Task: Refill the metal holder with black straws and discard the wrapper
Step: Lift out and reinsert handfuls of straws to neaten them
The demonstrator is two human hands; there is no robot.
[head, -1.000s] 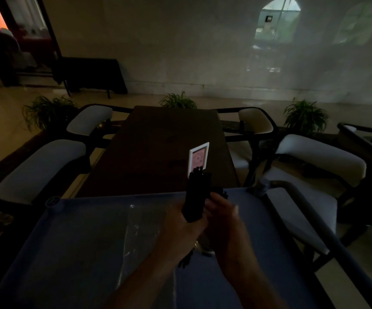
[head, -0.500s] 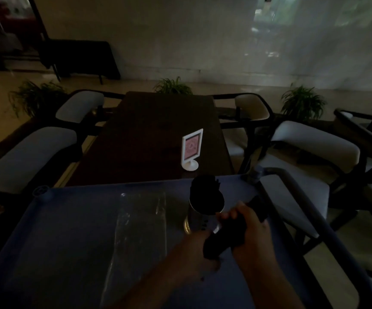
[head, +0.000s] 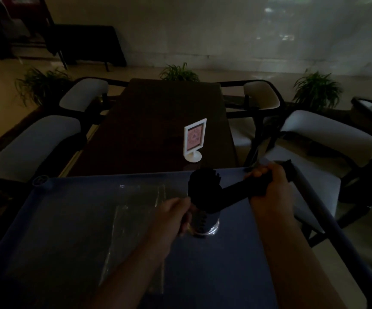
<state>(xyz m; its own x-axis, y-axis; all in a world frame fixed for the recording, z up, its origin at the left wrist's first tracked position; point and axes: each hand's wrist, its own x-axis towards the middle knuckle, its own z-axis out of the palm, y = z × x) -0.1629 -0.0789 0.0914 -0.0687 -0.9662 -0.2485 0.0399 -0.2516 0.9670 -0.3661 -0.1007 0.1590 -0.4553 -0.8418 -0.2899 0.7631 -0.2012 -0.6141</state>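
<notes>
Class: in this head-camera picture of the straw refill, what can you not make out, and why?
- Holder: head view, mostly hidden by the left hand and the straws in it.
- Bundle in the right hand: head view, the straw count is lost in the dim light.
- Sign: head view, the print is too small and blurred.
- Wrapper: head view, the near end is partly behind the left forearm.

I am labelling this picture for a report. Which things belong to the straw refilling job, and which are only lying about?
Job: metal holder, held by the left hand; black straws standing in it; straw bundle in the right hand; clear wrapper on the blue cart.
Lying about: sign stand, dark table, chairs, plants.
</notes>
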